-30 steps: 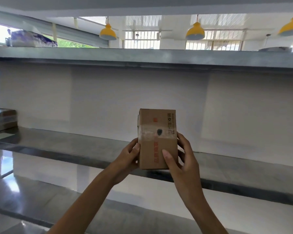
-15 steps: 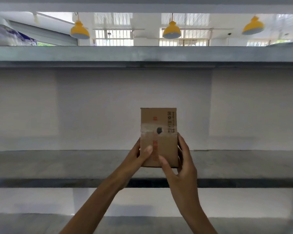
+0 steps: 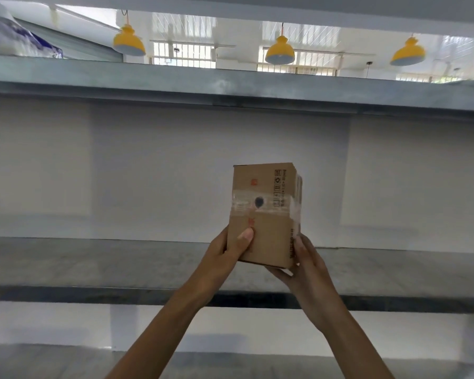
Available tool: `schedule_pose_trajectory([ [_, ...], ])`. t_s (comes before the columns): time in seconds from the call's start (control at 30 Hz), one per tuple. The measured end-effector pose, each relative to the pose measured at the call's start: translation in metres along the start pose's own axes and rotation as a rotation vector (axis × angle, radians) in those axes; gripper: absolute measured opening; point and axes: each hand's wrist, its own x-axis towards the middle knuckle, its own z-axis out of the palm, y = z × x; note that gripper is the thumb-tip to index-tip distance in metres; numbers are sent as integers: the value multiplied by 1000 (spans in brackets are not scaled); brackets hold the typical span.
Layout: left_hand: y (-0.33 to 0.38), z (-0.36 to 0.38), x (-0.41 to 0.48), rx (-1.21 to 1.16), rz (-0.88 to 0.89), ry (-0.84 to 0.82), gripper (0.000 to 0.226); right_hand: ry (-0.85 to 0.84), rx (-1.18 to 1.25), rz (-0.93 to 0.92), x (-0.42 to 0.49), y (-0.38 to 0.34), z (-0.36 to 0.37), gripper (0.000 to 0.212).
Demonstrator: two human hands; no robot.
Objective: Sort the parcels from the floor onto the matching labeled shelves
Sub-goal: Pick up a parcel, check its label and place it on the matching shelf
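Left hand [image 3: 225, 255] grips the lower left side of a small cardboard parcel [image 3: 266, 212], its thumb pressed flat on the front face while the other fingers go round the back, out of sight. Right hand [image 3: 307, 266] cups the bottom right corner, fingers curled under and along that side. The parcel stands upright, leaning slightly, held in the air between the two hands and touching no shelf. It hangs over the front edge of the middle shelf [image 3: 93, 263], and its top stays well below the upper shelf [image 3: 230, 83]. Clear tape [image 3: 244, 207] crosses the parcel's front, over a dark spot, with red marks and small black print around it. A lower shelf [image 3: 39, 359] shows along the bottom. On the upper shelf's left end lies a blue and white wrapped bundle [image 3: 17, 42]. Three yellow lamps [image 3: 279, 51] hang beyond.
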Motion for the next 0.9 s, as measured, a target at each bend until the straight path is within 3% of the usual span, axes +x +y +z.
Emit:
schedule_pose_trajectory([
  [0.1, -4, 3, 0, 109, 158, 204, 48, 53, -113, -66, 3, 5, 0, 57],
  [0.23, -10, 10, 0, 132, 229, 302, 52, 114, -256, -154, 3, 11, 1, 45],
  [0.37, -11, 18, 1, 69, 148, 193, 47, 228, -472, -230, 3, 10, 4, 47],
  [0.43, -13, 20, 2, 6, 123, 125, 59, 223, -557, -263, 2, 12, 7, 49],
  [0.53, -19, 17, 5, 13, 105, 170, 73, 169, -666, -291, -3, 20, 6, 43],
  [0.6, -20, 14, 7, -10, 84, 207, 68, 120, -636, -289, -4, 18, 2, 43],
  [0.77, -22, 14, 12, -23, 50, 151, 58, -73, -243, -58, 8, 7, -7, 63],
  [0.9, -19, 18, 11, 34, 97, 164, 63, -37, -300, -79, 9, 13, -7, 76],
])
